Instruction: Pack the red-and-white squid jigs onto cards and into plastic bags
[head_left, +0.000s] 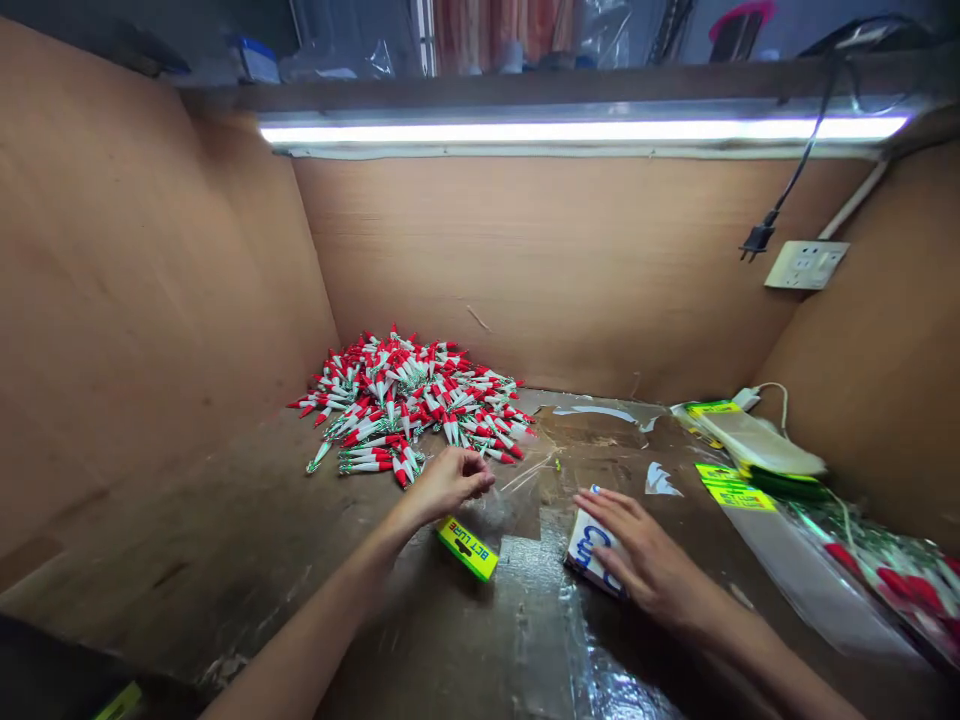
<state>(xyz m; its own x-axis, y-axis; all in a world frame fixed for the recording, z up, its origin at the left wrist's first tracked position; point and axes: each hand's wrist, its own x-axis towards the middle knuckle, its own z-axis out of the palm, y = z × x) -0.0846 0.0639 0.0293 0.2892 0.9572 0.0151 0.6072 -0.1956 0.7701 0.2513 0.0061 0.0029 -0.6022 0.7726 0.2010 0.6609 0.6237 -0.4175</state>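
Left hand by yellow-labelled bag, grip unclear; right hand spread across box; we judge much left: lures piled loose.

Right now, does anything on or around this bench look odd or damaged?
Yes: ragged white scraps mark the worn tabletop beyond the right hand, perhaps torn label remnants. A black plug dangles near the wall socket, not plugged in.
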